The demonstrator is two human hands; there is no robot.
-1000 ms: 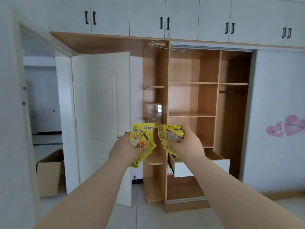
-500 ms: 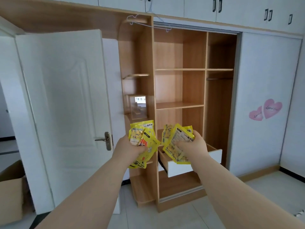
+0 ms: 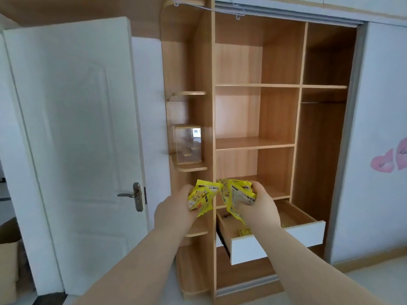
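Note:
My left hand grips a bunch of yellow snack packets, held up in front of the wardrobe's side shelves. My right hand grips another bunch of yellow packets over the back left part of an open drawer with a white front. Inside the drawer lies one more yellow packet, partly hidden by my right wrist. Both arms reach forward from the bottom of the view.
The wooden wardrobe stands open with bare shelves. A clear box sits on a rounded side shelf. A white door with a metal handle is at the left, a cardboard box at the far left. Pink heart stickers mark the right panel.
The view has moved closer to the wardrobe. Both hands with their packets now sit nearer the drawer, and the drawer's inside with a packet has come into sight.

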